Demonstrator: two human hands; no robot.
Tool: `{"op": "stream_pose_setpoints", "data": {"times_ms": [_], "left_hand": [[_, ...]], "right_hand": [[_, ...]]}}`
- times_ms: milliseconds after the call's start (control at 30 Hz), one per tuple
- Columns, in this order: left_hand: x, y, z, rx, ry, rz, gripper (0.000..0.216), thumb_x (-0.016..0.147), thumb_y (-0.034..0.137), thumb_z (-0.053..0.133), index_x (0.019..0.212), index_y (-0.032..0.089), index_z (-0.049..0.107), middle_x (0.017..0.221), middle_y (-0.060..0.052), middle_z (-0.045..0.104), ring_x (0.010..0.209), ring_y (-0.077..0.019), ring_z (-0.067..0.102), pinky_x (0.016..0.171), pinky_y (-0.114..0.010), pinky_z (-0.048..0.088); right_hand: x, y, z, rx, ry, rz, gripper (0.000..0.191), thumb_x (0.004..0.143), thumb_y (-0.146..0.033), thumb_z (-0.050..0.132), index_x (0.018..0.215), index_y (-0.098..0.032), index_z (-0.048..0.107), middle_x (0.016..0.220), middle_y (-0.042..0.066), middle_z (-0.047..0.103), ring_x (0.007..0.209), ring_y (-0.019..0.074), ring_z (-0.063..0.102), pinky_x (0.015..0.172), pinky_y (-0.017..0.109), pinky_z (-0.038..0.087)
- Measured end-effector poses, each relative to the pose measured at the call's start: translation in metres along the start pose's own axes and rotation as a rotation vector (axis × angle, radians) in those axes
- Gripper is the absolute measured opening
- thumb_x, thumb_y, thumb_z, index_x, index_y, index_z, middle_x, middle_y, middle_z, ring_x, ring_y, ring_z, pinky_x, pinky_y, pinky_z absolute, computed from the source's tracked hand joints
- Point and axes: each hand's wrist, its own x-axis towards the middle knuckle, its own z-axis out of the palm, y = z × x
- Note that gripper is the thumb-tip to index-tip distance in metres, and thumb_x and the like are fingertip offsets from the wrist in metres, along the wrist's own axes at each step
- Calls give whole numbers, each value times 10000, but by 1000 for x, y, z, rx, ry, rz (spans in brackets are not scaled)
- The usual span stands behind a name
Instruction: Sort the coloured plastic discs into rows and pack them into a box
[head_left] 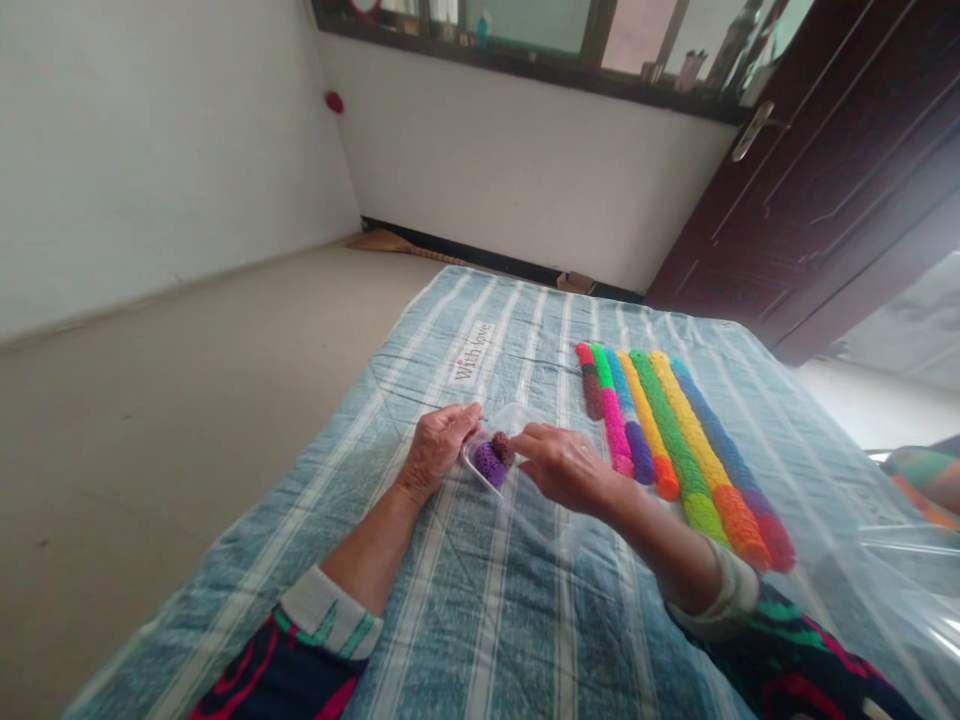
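On the striped cloth, a clear plastic container [484,487] holds a purple textured piece [491,466] and a brown textured piece [501,445]. My left hand [441,445] pinches the container's left rim, fingers closed. From the right, my right hand [562,465] reaches over it with curled fingers, their tips at the brown piece and apparently gripping it. Right of the container lie several rows of bumpy coloured discs [671,440], stacked on their sides in red, green, pink, blue, yellow and orange.
The blue-and-white striped cloth [427,580] covers the table, with a "With love" print [474,352] beyond my left hand. A dark red door [810,170] stands at the back right. Clear plastic [911,555] lies at the right edge. Pale floor [247,330] extends on the left.
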Motion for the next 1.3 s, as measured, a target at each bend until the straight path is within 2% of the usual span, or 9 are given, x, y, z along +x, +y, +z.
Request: {"op": "stream_pose_setpoints", "data": {"times_ms": [333, 600, 833, 1033, 1300], "left_hand": [[0, -1, 1, -62, -22, -26, 441, 706, 559, 662, 790, 127, 690, 617, -14, 654, 538, -124, 566, 504, -220, 425], [-1, -1, 1, -56, -17, -25, 445, 702, 563, 665, 786, 127, 685, 605, -6, 640, 512, -114, 551, 473, -211, 404], [0, -2, 1, -59, -27, -26, 450, 699, 570, 663, 796, 131, 685, 622, -12, 657, 510, -122, 561, 479, -221, 417], [-1, 0, 0, -31, -28, -31, 452, 702, 578, 658, 796, 137, 689, 634, -17, 668, 518, -129, 569, 487, -225, 421], [-1, 1, 0, -22, -23, -18, 463, 698, 585, 658, 789, 133, 693, 635, -13, 665, 527, -123, 567, 511, -224, 434]], "right_hand": [[17, -5, -11, -24, -130, 15, 213, 932, -167, 475, 1116, -198, 579, 980, 55, 609, 724, 124, 521, 537, 265, 220], [23, -7, -12, -93, -177, -1, 326, 941, -177, 450, 1250, -232, 536, 1007, 66, 598, 728, 139, 537, 513, 275, 203], [27, -7, -8, -158, -212, -30, 351, 928, -109, 397, 1237, -210, 527, 1023, 89, 591, 743, 148, 560, 513, 268, 250], [28, -5, -5, -147, -197, -50, 255, 928, -87, 400, 1080, -174, 586, 971, 86, 599, 745, 144, 566, 525, 260, 286], [32, -3, -4, -118, -200, -73, 201, 930, -102, 429, 1046, -154, 584, 981, 80, 611, 766, 155, 586, 539, 260, 311]]}}
